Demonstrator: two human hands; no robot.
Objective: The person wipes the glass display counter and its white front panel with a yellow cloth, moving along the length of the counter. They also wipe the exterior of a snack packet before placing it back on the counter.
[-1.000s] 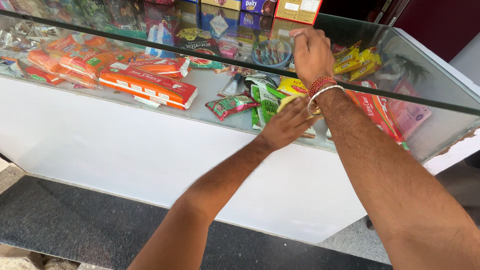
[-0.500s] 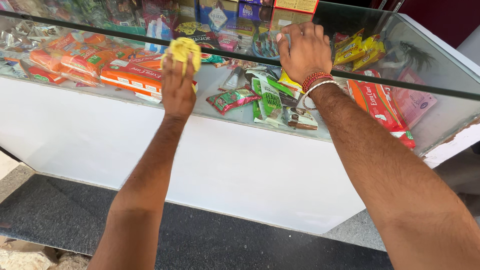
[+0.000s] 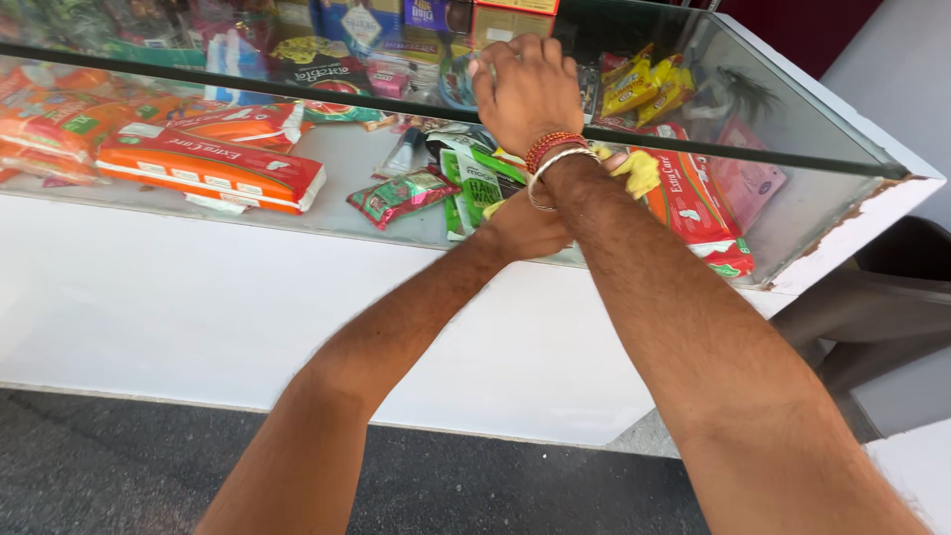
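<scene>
Two bare hands, crossed over a glass counter top (image 3: 792, 149), seen from the head camera alone. Right hand (image 3: 525, 89) resting on the far part of the glass, fingers spread and slightly curled, grasping nothing; red and silver bracelets (image 3: 550, 159) at the wrist. Left hand (image 3: 530, 223) passing under the right forearm near the counter's front edge, closed around a yellow cloth (image 3: 639, 170), with the fingertips themselves hidden and a tuft of cloth poking out beyond the wrist. Judged as mid-wipe across the glass, towards its right end. Calling next for steady flat pressure and room for the cloth clear of the bracing arm.

Beneath the glass: long orange packs (image 3: 213, 168) at the left, green sachets (image 3: 475, 183) under the hands, a red pack (image 3: 693, 208) and yellow packets (image 3: 644, 89) towards the right corner. Below, a plain white front panel (image 3: 198, 317), chipped at the right corner, above dark flooring (image 3: 99, 466).
</scene>
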